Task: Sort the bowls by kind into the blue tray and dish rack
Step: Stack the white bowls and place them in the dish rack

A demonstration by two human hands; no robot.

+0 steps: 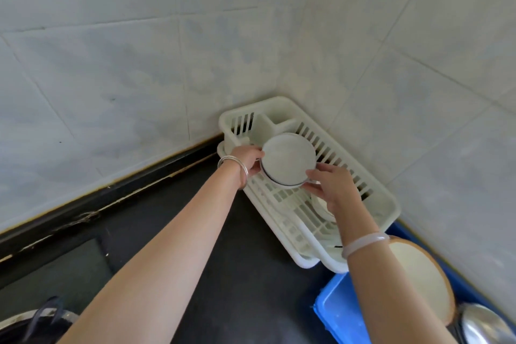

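**Stacked white bowls [289, 159] held over the dish rack [382, 204]**

The left hand [248, 160] and right hand [332, 186] grip opposite rims of the stack (a dark line rings one rim). Beside the rack, a blue tray [335, 313] holds a tan-edged bowl [418, 276] and a steel bowl [480, 324].

The dark countertop [237, 260] carries a white dish rack [389, 204] and, just beside it, a blue tray [337, 313].

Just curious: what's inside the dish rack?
One pale bowl lies in the dish rack, mostly hidden under the right hand. It and the left hand hold stacked white bowls above.
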